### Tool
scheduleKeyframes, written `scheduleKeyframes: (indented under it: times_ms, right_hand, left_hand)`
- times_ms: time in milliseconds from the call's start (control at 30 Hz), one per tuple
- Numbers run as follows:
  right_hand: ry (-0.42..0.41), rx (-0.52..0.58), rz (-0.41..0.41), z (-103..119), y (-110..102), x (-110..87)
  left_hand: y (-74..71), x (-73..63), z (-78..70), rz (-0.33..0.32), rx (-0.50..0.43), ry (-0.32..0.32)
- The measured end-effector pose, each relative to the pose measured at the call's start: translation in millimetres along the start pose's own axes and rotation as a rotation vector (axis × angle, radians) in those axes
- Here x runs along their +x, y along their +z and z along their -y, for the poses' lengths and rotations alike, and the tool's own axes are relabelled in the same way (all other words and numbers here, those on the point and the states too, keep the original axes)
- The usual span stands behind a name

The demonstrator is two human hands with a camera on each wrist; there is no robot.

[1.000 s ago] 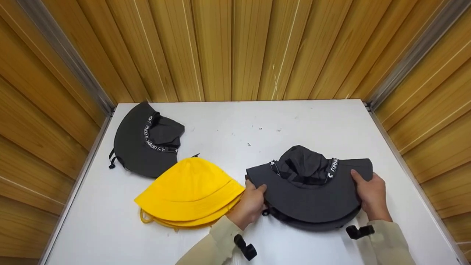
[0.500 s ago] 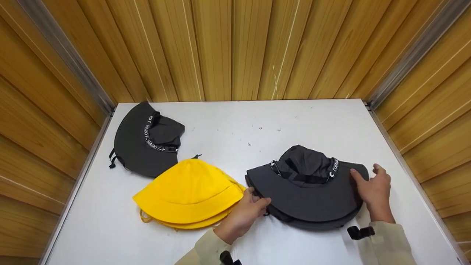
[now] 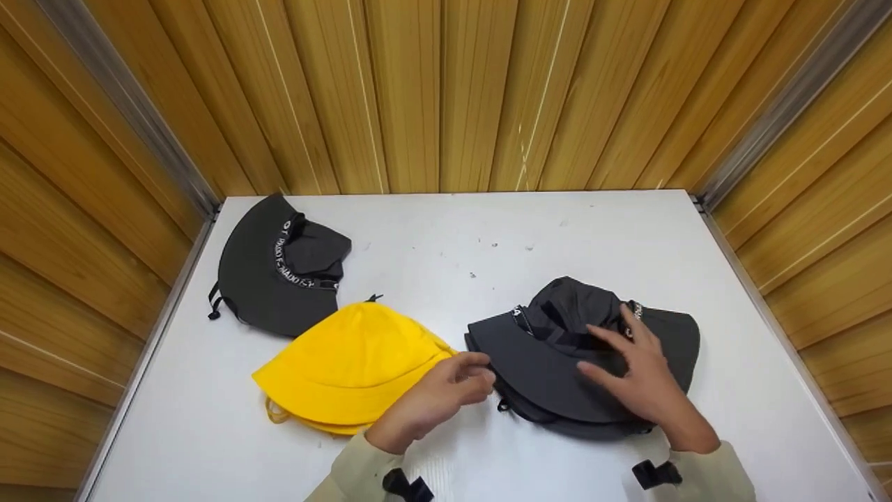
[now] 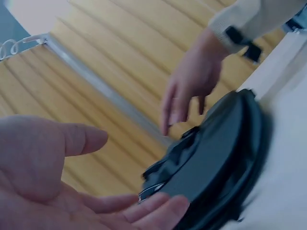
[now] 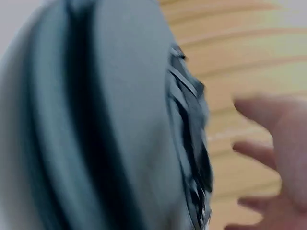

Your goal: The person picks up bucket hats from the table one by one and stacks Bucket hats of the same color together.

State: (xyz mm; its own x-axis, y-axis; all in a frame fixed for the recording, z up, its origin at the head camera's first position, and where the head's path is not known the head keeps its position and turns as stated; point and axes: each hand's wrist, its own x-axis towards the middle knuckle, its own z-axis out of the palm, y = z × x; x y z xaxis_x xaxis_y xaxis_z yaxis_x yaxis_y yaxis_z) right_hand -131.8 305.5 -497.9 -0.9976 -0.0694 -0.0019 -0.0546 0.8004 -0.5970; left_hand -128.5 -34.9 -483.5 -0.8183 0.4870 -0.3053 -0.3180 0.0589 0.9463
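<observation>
Black wide-brimmed hats [image 3: 543,376] lie stacked on the right of the white table, the top one's crumpled crown facing up and lettered tape around its base. My right hand [image 3: 644,380] hovers over the top brim with fingers spread, holding nothing; the right wrist view shows a gap between its fingers and the crown [image 5: 189,120]. My left hand [image 3: 439,394] is between the stack and the yellow bucket hats [image 3: 348,362], overlapping the yellow brim in the head view. In the left wrist view its thumb [image 4: 86,139] stands apart from the fingers, with nothing held.
Another black hat [image 3: 272,293] lies at the back left, its cord hanging off the brim and the yellow hats overlapping its lower edge. Wood-patterned panels [image 3: 446,97] wall in the white table [image 3: 432,237] at the back and both sides.
Both hands have let go of the black hat stack, which now rests on the table. The right hand has moved left over the brim; the left hand has drawn back to the left.
</observation>
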Motion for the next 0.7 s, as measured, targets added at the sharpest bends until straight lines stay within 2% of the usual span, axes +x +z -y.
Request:
scheduleKeyframes:
  times_ms: [100,167,233,333,433,567,700]
  right_hand:
    - [0.039,-0.091,0.138,5.1,13.4,-6.0]
    - [0.071,-0.125,0.202,6.0,20.1,-7.5]
    - [0.084,-0.129,0.231,5.2,25.4,-7.0]
    - [0.098,-0.119,0.259,3.7,29.8,-4.7]
    - [0.109,-0.116,0.278,4.1,30.9,-1.7]
    - [0.13,-0.118,0.306,8.0,29.9,1.5]
    - [0.159,-0.123,0.333,12.3,28.2,3.3]
  left_hand:
    - [-26.0,-0.8,-9.4,-0.046,-0.027,0.04]
    - [-46.9,-1.1,-14.2,-0.114,-0.028,0.058]
    - [-69.5,-2.3,-17.9,-0.206,-0.018,0.078]
    - [-105.1,-6.1,-24.4,-0.361,0.002,0.066]
    - [-143.0,-10.9,-30.5,-0.488,0.033,0.053]
    - [-196.7,-20.4,-34.3,-0.583,0.115,-0.03]
    - [-244.5,-28.6,-29.1,-0.647,0.176,-0.164]
